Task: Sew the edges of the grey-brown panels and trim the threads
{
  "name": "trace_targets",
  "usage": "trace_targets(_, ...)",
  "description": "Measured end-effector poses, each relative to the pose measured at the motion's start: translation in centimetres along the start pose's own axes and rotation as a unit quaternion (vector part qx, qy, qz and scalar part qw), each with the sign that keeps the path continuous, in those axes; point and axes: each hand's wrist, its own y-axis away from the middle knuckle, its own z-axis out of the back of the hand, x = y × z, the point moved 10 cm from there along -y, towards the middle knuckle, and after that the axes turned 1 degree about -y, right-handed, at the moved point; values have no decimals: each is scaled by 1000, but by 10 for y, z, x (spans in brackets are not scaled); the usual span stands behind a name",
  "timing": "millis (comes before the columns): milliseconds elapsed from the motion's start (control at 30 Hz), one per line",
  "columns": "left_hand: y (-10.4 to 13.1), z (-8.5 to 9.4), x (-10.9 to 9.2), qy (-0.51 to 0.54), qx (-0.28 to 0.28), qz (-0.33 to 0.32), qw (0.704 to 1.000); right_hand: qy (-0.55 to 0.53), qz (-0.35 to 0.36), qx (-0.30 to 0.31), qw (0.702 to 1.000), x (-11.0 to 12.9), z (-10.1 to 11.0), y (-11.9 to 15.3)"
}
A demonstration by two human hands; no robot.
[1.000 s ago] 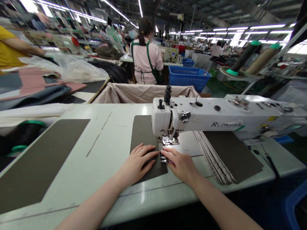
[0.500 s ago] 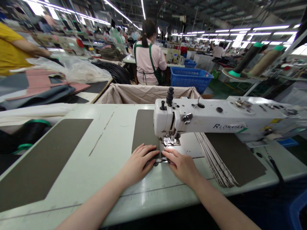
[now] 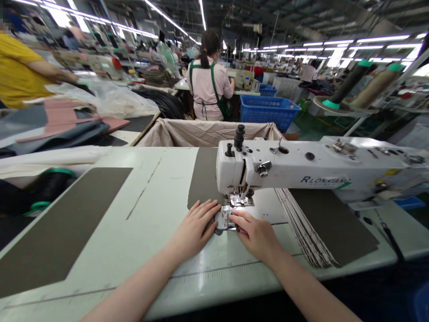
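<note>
The olive panel (image 3: 204,179) has slid back, seemingly nearly through the sewing machine (image 3: 275,163); left hand (image 3: 195,228) flat, fingers slightly apart; right hand's (image 3: 257,232) grip unclear.

The brand name "RLONXIANG" (image 3: 325,181) stands in dark capitals on the side of the white sewing machine (image 3: 284,163), its last letters partly crossed by a green stroke; the small line beneath the name is too faint to read. On the near side of the sewing machine, a printed ruler (image 3: 231,269) runs along the front of the table (image 3: 167,188), its numbers too small to make out.
</note>
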Motion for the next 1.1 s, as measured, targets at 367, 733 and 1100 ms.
trace_targets(367, -1, -3, 1, -6, -2, -3, 1000, 0, -5, 3, 1000, 0, 1, -2)
trace_targets(733, -1, -1, 1, -11, -13, 0, 1000, -6, -4, -1, 1000, 0, 1, -1)
trace_targets(1100, -2, 2, -1, -13, -36, -5, 999, 3, -1, -9, 1000, 3, 4, 0)
